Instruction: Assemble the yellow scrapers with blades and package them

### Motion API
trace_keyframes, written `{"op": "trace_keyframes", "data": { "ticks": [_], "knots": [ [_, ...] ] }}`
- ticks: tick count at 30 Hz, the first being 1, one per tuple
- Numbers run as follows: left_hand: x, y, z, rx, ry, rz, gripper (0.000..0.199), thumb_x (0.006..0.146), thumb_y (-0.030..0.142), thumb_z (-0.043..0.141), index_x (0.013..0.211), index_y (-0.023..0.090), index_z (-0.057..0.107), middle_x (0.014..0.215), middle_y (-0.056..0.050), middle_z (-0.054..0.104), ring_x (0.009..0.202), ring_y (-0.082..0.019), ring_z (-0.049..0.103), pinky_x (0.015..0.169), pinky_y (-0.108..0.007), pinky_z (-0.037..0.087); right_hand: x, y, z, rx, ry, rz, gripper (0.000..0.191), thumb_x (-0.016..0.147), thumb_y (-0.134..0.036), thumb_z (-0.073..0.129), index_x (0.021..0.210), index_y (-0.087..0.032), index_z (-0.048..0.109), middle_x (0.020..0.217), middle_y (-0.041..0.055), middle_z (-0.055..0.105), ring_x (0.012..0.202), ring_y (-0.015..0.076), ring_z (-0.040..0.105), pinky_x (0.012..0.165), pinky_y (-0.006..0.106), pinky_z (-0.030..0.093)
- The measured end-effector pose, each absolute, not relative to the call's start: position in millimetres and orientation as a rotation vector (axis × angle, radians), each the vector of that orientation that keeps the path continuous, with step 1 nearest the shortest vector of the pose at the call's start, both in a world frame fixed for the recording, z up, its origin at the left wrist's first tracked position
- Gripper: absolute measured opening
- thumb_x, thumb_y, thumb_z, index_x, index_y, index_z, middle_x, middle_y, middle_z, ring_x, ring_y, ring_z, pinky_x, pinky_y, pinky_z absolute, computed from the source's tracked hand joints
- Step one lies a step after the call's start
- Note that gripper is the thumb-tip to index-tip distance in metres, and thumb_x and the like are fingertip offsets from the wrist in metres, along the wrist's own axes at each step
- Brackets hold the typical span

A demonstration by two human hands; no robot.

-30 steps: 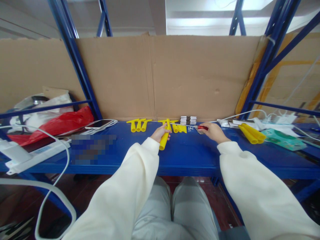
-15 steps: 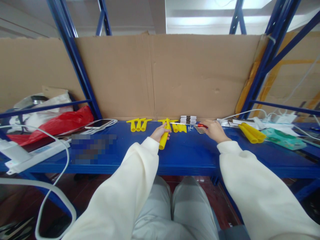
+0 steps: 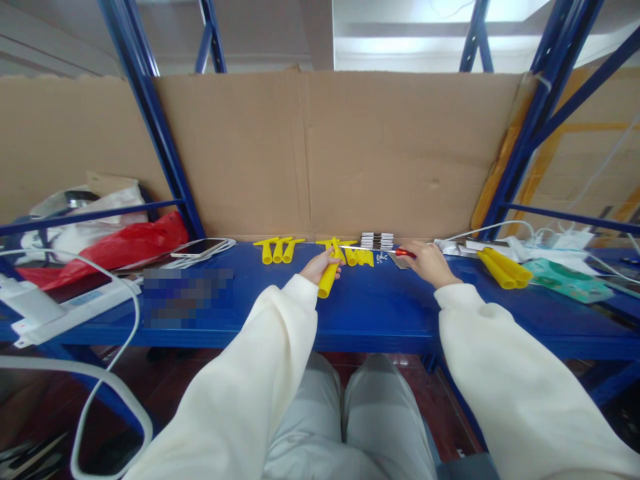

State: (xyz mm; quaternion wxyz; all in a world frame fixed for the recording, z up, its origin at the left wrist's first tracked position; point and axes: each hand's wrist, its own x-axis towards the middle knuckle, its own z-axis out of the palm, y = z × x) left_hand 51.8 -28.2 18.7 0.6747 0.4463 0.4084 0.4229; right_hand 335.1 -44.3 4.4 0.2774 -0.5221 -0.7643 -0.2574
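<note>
A person in cream sleeves works at a blue worktop [image 3: 380, 307], the left hand [image 3: 315, 269] wrapped around a yellow tube [image 3: 327, 283], its fingers closed on the upper part while the open lower end points toward the front edge. The right hand [image 3: 431, 265], nearer the worktop's right end, has its fingers curled closed on a red screwdriver [image 3: 406, 253], whose thin shaft runs level toward the top of the tube; whether the tip touches it cannot be told. Between the hands, toward the back edge, lie small yellow pieces [image 3: 364, 258], a stack of white-and-black parts [image 3: 377, 241] and a scatter of tiny pale bits [image 3: 384, 257], too small to make out. Three yellow T-shaped pieces [image 3: 277, 252] line the back edge to the left of the hands. Two more yellow tubes [image 3: 504, 269] rest side by side toward the right end, next to a green packet [image 3: 569, 280]. A phone [image 3: 196, 249] lies near the back left corner.
</note>
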Motion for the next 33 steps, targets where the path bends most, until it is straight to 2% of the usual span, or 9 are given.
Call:
{"op": "trace_keyframes", "data": {
  "ticks": [11,17,23,29,33],
  "knots": [
    [49.5,-24.2,16.2,1.006,0.887,0.916,0.069,0.087,0.001,0.047,0.149,0.025,0.029,0.074,0.0,0.059,0.044,-0.008,0.049,0.04,-0.016,0.039,337.7,-41.9,2.7,-1.448,-2.073,-0.571,0.026,0.091,-0.031,0.053,0.101,-0.02,0.074,0.099,0.0108,0.075,0.09,0.0258,0.067,0.074,0.034,0.047],
    [50.2,-26.2,15.9,1.096,1.02,0.954,0.077,0.084,-0.001,0.048,0.154,0.025,0.025,0.079,-0.001,0.063,0.045,-0.008,0.049,0.042,-0.018,0.041,341.9,-36.4,-0.6,-1.467,-2.117,-0.496,0.025,0.091,-0.031,0.053,0.1,-0.02,0.074,0.098,0.0101,0.074,0.086,0.0237,0.068,0.074,0.032,0.049],
    [50.7,-29.5,16.5,1.176,1.104,0.98,0.076,0.082,-0.002,0.047,0.153,0.024,0.032,0.072,0.001,0.059,0.044,-0.008,0.049,0.04,-0.018,0.04,339.3,-38.1,-0.9,-1.453,-2.175,-0.419,0.023,0.092,-0.031,0.052,0.1,-0.02,0.07,0.102,0.0105,0.074,0.089,0.0231,0.069,0.076,0.031,0.05],
    [50.8,-28.7,15.6,1.193,1.105,0.976,0.079,0.08,0.001,0.055,0.153,0.023,0.034,0.071,0.0,0.059,0.044,-0.008,0.05,0.041,-0.019,0.041,333.8,-44.7,2.4,-1.635,-2.08,-0.461,0.014,0.084,-0.034,0.062,0.094,-0.023,0.061,0.081,0.0045,0.073,0.071,0.0217,0.067,0.058,0.027,0.042],
    [50.9,-27.4,13.9,1.19,1.106,0.977,0.079,0.08,0.0,0.053,0.153,0.025,0.033,0.069,0.001,0.058,0.044,-0.009,0.05,0.041,-0.018,0.042,333.3,-45.3,2.4,-1.632,-2.063,-0.485,0.009,0.085,-0.032,0.059,0.088,-0.024,0.059,0.074,0.0036,0.071,0.065,0.0207,0.065,0.054,0.027,0.037]
  ]
}}
